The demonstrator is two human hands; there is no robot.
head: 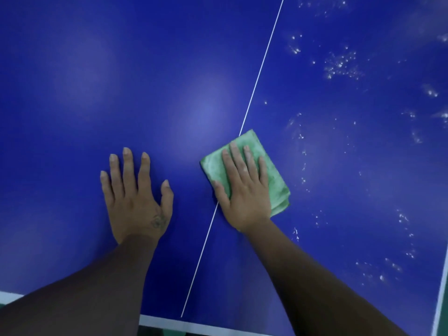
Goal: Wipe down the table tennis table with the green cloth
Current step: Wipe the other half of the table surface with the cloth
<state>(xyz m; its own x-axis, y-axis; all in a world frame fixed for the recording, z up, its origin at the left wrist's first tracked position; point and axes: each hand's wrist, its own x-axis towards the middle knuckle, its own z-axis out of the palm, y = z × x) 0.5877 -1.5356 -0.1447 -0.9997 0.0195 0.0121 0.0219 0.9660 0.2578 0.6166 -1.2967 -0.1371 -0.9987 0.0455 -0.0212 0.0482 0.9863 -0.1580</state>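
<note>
"Over the white centre line (261,66), near the person's end of the table tennis table (97,93), lies the green cloth (214,167); why folded so small?"

"Probably so one palm can cover it; the right hand (244,190) lies flat on top, fingers straight and close together, nothing curled round the fabric; pressing like that looks meant to keep the whole pad against the surface."

"And the left hand (138,197)?"

"Flat on bare blue just beside the line, fingers spread apart, holding nothing; I judge it a prop for leaning forward."

"Where is there work left?"

"To the right of the line; pale specks (339,64) scatter across that half, near the cloth and well beyond it; whether they are droplets or dust I cannot tell; the left half shows none."

"Room to sweep?"

"Plenty rightward and away; nothing stands on the surface; the white near edge (194,324) runs below both forearms, and the right side edge (440,309) bounds the speckled half, so a long stroke risks pushing the cloth off there."
</note>
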